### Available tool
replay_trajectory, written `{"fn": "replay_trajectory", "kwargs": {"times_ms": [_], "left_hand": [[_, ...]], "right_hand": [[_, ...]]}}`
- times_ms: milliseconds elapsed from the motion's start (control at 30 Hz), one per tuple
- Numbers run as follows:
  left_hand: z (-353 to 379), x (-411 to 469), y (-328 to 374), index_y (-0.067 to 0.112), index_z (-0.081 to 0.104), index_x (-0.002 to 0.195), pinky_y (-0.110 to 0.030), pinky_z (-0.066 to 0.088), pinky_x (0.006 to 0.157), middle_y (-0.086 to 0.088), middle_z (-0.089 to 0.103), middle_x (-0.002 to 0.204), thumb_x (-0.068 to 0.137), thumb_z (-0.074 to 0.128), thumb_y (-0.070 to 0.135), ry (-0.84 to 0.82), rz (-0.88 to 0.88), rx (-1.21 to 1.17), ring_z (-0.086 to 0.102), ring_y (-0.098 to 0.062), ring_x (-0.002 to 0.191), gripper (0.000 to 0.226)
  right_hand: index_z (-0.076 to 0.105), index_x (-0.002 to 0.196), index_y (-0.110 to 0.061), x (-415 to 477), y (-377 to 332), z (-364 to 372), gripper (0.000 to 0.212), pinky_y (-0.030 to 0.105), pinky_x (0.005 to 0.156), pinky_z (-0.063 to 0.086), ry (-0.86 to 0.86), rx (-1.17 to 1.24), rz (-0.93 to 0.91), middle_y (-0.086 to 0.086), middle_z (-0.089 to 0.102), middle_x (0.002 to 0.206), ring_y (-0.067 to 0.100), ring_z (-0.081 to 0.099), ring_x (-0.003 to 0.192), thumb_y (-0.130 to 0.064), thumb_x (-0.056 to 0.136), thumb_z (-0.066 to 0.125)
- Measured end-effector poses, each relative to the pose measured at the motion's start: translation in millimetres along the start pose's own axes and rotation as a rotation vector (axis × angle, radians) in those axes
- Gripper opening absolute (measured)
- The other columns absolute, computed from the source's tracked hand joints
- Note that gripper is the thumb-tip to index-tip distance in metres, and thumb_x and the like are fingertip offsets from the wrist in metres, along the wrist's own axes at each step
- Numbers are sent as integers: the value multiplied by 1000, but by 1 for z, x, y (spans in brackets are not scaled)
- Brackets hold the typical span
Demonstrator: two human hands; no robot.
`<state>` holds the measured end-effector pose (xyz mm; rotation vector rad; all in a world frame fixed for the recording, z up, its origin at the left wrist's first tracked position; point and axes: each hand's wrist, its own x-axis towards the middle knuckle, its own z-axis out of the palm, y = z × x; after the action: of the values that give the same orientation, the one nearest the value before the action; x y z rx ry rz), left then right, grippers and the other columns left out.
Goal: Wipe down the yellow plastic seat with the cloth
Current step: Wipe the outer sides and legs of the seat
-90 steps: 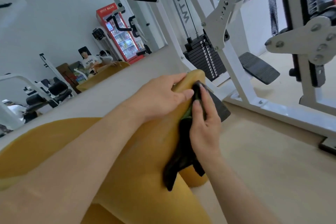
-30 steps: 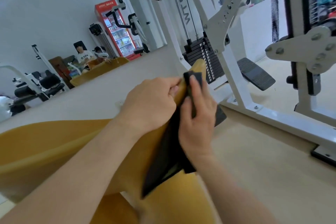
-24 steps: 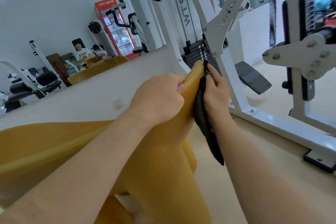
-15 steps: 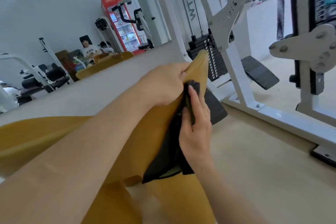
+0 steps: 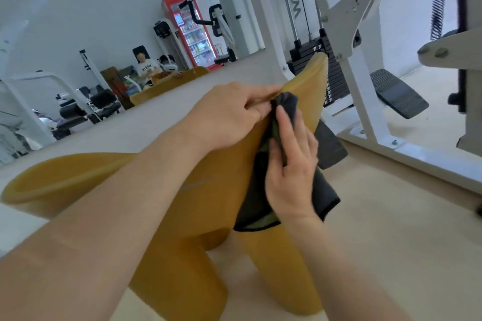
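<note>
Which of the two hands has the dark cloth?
The right hand, holding the dark cloth against the yellow seat; the left hand only grips the seat's raised end, without cloth.

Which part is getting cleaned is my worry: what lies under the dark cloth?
The yellow seat, at its raised end: the right hand holds the cloth against it, the left hand grips the edge. The surface beneath the cloth is hidden.
</note>
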<state>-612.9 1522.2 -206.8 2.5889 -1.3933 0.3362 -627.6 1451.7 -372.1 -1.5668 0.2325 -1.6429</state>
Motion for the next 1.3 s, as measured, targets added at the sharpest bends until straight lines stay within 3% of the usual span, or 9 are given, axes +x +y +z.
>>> {"fn": "replay_trajectory", "kwargs": {"times_ms": [100,233,500,700,833,900,1000,1200,1300], "left_hand": [[-2,-21,-19,54,28,143,-33,40,98,13,52,139,101,31,47,-65,-51,110,51,-17,123,42],[16,-42,-25,47,27,145,-34,49,63,9,60,85,101,19,48,214,-15,327,58,-18,75,45],[22,7,17,32,41,134,-36,36,65,-4,64,110,103,29,33,125,-3,294,58,-28,91,33],[14,-34,-28,51,24,144,-34,52,69,9,65,107,102,37,32,183,130,169,59,-15,84,48],[4,-24,-33,53,41,136,-31,41,67,14,52,63,98,48,31,141,177,67,46,-13,62,45],[2,-27,-33,53,46,133,-34,47,71,14,64,75,96,48,31,158,232,70,57,-16,72,42],[-3,-19,-29,43,58,123,-39,51,72,14,60,72,98,45,29,155,248,74,58,-19,74,32],[20,29,22,17,51,83,-34,37,51,-2,45,63,89,41,6,197,199,213,46,-22,56,16],[27,47,39,18,51,85,-34,36,55,-2,44,67,90,44,10,231,169,263,47,-24,64,12]], "right_hand": [[35,147,-29,24,28,-13,53,17,110,20,-19,72,248,-13,29,152,-23,23,122,-10,99,46],[32,148,-32,13,14,-7,55,10,106,14,-47,83,301,-20,19,153,-29,15,120,-11,99,45],[31,145,-44,-14,13,-15,62,17,111,16,-144,-70,179,-16,27,155,-4,21,137,-8,95,44],[42,143,-37,81,14,-19,55,17,66,50,131,258,664,-8,60,124,0,58,75,-9,96,37],[40,144,-36,14,-27,4,58,23,111,31,60,138,387,-11,38,151,-2,37,133,-9,93,44],[34,146,-34,-30,-49,25,61,22,116,18,-2,59,208,-11,28,156,0,21,142,-8,93,48],[33,145,-34,-26,-45,32,61,26,117,18,42,-21,120,-9,28,156,3,21,142,-6,92,46],[46,139,-41,95,28,-11,61,34,106,43,214,57,505,-11,53,139,7,54,120,-21,82,37],[45,141,-36,76,19,-5,54,29,107,41,179,180,459,-9,49,143,-5,51,120,-15,91,44]]}}
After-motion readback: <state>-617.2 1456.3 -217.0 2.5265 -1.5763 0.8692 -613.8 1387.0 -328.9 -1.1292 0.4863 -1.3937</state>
